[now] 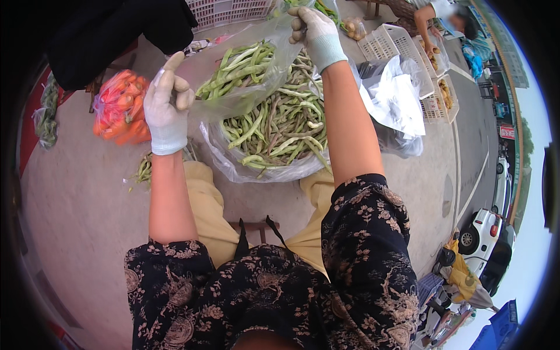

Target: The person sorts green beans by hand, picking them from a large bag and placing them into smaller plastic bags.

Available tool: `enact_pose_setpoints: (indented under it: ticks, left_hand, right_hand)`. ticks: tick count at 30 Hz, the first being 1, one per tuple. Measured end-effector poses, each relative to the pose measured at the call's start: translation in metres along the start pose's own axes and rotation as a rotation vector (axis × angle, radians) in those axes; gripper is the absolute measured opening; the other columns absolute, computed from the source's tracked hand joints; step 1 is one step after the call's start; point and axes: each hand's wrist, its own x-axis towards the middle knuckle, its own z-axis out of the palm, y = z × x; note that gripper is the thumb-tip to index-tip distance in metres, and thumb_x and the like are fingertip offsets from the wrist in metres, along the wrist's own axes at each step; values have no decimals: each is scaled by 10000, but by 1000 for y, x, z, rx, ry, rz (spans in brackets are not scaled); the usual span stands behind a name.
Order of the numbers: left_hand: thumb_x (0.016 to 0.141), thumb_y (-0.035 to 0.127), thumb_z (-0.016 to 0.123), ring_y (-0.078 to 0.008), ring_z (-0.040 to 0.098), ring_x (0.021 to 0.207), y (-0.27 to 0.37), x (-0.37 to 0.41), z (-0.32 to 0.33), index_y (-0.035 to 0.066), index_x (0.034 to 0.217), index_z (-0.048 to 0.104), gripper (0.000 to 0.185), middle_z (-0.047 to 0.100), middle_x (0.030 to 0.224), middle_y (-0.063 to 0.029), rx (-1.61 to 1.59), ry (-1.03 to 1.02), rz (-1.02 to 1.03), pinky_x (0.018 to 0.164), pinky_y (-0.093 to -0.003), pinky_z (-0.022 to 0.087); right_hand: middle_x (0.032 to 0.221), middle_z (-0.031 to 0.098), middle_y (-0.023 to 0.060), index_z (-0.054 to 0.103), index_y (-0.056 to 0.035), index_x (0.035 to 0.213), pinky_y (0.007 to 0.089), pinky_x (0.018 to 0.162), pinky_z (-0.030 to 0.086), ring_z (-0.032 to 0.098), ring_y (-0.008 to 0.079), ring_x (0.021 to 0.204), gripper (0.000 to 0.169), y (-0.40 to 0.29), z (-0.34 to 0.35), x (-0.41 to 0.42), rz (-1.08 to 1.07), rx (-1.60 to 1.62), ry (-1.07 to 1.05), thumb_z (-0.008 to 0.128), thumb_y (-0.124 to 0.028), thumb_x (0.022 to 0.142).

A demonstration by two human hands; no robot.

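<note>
A clear plastic bag (258,98) with green beans (243,65) in it is stretched between my two gloved hands. My left hand (168,94), in a white knit glove, pinches the bag's left edge. At the bag's upper right, my right hand (316,33) has its fingers curled on the plastic. Below the bag and between my knees lies a large heap of green and purplish bean pods (280,135) in a wide plastic liner (227,168). Part of the heap is hidden behind the bag and my right forearm.
Bagged carrots (124,109) and loose pods (143,170) lie on the floor at left. White plastic bags (393,96) and crates (387,41) stand at right. A person in dark clothes (113,35) is at upper left; another person (426,22) handles produce at upper right. Vehicles are parked far right.
</note>
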Motion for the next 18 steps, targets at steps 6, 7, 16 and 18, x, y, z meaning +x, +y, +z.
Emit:
enact_pose_setpoints:
  ticks: [6, 7, 16, 18]
  left_hand:
    - [932, 160, 504, -65, 378, 544, -16, -4, 21, -51, 1223, 524, 360, 519, 700, 17, 68, -34, -177, 526, -215, 327]
    - [934, 156, 501, -63, 358, 545, -15, -6, 23, -57, 1233, 511, 367, 497, 705, 26, 65, -26, -182, 525, -217, 316]
    - [931, 165, 506, -62, 377, 542, -23, -8, 21, -45, 1221, 530, 359, 524, 714, 15, 59, -60, -183, 526, -216, 322]
    - [922, 161, 514, -65, 402, 529, -27, -5, 23, -31, 1199, 561, 341, 562, 695, -1, 55, -61, -207, 517, -216, 340]
  right_hand:
    - [857, 639, 62, 627, 17, 1046, 257, 668, 490, 593, 125, 736, 328, 31, -49, -36, -55, -350, 139, 557, -259, 884]
    - [853, 638, 45, 632, 10, 1051, 269, 668, 483, 583, 110, 756, 343, 27, -44, -55, -25, -301, 247, 570, -276, 873]
    - [889, 647, 174, 617, -31, 926, 440, 778, 499, 634, 340, 901, 314, 210, -115, -220, 529, -1797, 248, 612, -304, 772]
    - [891, 654, 191, 610, -23, 922, 434, 777, 503, 645, 342, 879, 310, 240, -134, -231, 612, -1722, 265, 586, -290, 767]
